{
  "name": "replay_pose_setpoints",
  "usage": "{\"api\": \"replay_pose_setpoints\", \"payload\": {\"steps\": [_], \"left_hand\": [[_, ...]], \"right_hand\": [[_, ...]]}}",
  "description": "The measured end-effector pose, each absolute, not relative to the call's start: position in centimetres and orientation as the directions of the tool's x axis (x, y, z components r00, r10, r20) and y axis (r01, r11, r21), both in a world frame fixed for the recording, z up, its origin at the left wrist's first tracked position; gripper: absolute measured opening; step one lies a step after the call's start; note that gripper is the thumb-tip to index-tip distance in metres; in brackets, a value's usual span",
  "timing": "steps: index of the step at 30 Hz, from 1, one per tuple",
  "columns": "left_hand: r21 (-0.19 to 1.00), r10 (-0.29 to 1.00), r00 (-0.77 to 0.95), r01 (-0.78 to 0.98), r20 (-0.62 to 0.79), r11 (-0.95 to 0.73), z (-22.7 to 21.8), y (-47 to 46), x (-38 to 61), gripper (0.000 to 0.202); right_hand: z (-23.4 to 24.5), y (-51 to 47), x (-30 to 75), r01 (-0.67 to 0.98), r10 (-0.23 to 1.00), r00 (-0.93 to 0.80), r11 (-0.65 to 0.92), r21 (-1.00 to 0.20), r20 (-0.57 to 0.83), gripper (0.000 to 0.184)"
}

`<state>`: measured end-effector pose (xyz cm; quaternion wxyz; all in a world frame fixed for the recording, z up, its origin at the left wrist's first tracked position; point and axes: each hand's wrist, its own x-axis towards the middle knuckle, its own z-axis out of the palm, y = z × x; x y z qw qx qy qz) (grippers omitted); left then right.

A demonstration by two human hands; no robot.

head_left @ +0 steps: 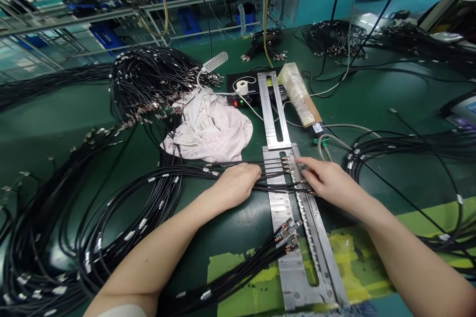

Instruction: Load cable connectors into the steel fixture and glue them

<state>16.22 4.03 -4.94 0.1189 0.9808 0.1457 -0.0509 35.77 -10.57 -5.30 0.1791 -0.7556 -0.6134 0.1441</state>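
Note:
Several thin black cables [193,171] run from the coil on the left to a slotted metal fixture [279,213]. My left hand [241,183] is closed around these cables just left of the fixture. Over the fixture's right edge is my right hand [323,176], index finger and thumb apart, beside the stripped cable ends [285,162]. Some lower cable ends reach close under its thumb; whether they touch is hard to tell. Nearer me, a bundle of cables with metal connectors [288,235] rests across the fixture.
A pale cloth [211,131] lies beyond my left hand. Behind the fixture stand a black control box [232,81] and a small lamp [215,62]. A wrapped tool handle [297,94] lies right of it. Cable coils [148,84] cover the left; more cables [394,148] lie right.

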Motion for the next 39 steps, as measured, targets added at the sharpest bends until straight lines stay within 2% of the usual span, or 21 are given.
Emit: {"api": "replay_pose_setpoints", "payload": {"steps": [3, 8, 12, 16, 23, 27, 32, 35, 39], "left_hand": [[0.202, 0.308, 0.933, 0.343, -0.187, -0.917, -5.1, 3.9, 16.2, 0.024], [0.210, 0.316, 0.913, 0.373, -0.258, -0.904, -4.7, 3.6, 16.3, 0.022], [0.102, 0.380, 0.872, 0.427, -0.309, -0.898, -4.3, 3.1, 16.6, 0.021], [0.038, 0.386, 0.872, 0.415, -0.302, -0.909, -4.2, 2.9, 16.9, 0.020], [0.045, 0.384, 0.881, 0.411, -0.275, -0.911, -4.7, 3.2, 17.2, 0.020], [0.057, 0.364, 0.892, 0.392, -0.266, -0.918, -5.0, 3.1, 17.4, 0.019], [0.122, 0.264, 0.943, 0.291, -0.201, -0.949, -5.3, 3.6, 17.0, 0.029], [0.080, 0.191, 0.970, 0.204, -0.150, -0.976, -5.4, 3.8, 16.5, 0.039], [0.013, 0.168, 0.976, 0.172, -0.139, -0.985, -5.0, 3.6, 16.1, 0.044]], "right_hand": [[-4.9, -10.8, 35.8, 0.888, 0.970, 0.234, -0.239, -0.394, -0.061, 0.033], [-5.0, -11.0, 35.7, 0.924, 0.984, 0.171, -0.143, -0.356, 0.050, 0.028], [-5.2, -11.0, 35.6, 0.932, 0.986, 0.139, -0.098, -0.349, 0.095, 0.027], [-5.3, -11.2, 35.5, 0.939, 0.989, 0.121, -0.085, -0.333, 0.089, 0.028], [-5.3, -11.2, 35.1, 0.957, 0.994, 0.081, -0.056, -0.284, 0.075, 0.038], [-5.6, -10.7, 34.5, 0.977, 0.990, 0.000, 0.029, -0.211, 0.138, 0.049], [-6.2, -10.3, 34.0, 0.987, 0.986, -0.075, 0.094, -0.131, 0.146, 0.048], [-6.3, -10.1, 33.8, 0.989, 0.991, -0.058, 0.074, -0.131, 0.121, 0.047], [-5.9, -9.6, 33.5, 0.991, 0.995, -0.045, 0.056, -0.125, 0.086, 0.043]]}}
